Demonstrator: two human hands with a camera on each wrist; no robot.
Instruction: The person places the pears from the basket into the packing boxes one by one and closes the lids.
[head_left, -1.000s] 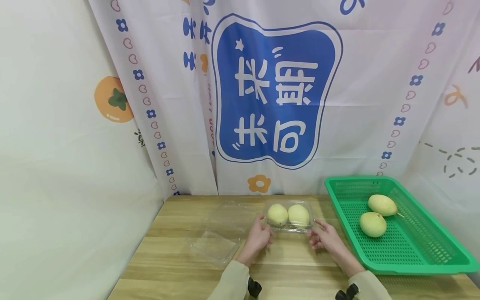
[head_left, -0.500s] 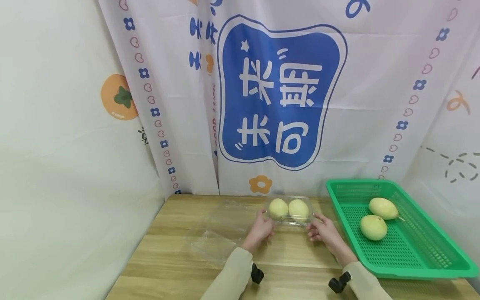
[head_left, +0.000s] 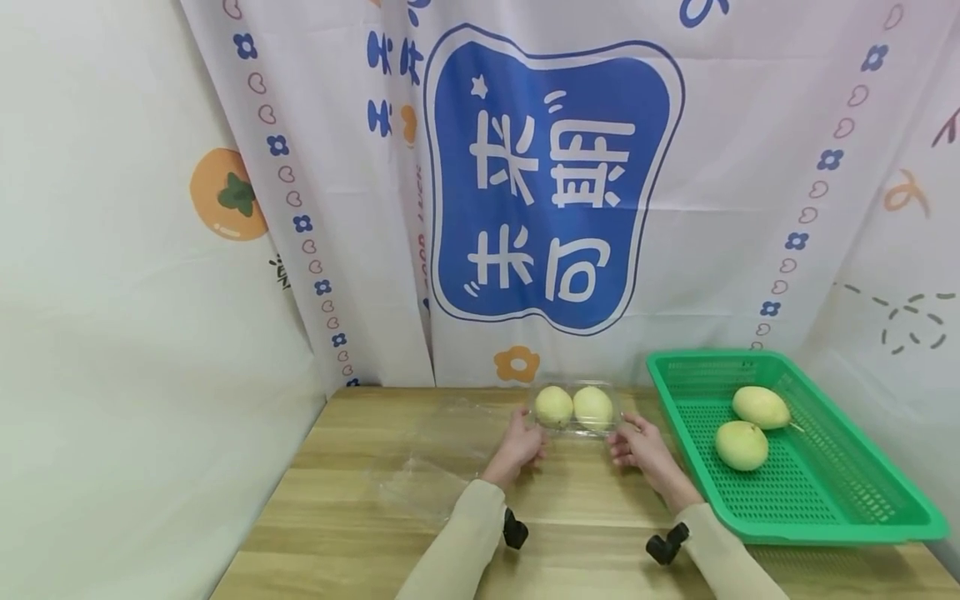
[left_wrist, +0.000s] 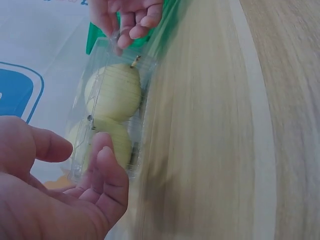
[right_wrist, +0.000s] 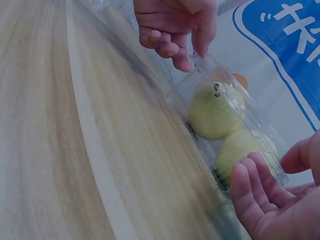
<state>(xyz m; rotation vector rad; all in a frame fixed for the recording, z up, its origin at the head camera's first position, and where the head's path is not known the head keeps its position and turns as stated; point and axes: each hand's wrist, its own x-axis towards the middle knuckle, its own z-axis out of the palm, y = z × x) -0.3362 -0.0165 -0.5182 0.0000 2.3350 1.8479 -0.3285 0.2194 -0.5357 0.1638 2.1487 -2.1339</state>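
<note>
Head view: both hands point(head_left: 522, 440) pinch a clear box point(head_left: 576, 427) near the back edge of the table point(head_left: 577, 508), open room in front.

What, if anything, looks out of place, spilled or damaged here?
Only the backdrop cloth looks odd: its lettering lies sideways, as if hung turned. Nothing spilled or damaged stands out; two pears sit side by side in the clear box.

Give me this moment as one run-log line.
clear box: two pears inside | left grip: at its left end | right grip: at its right end | green basket: two more pears
</note>
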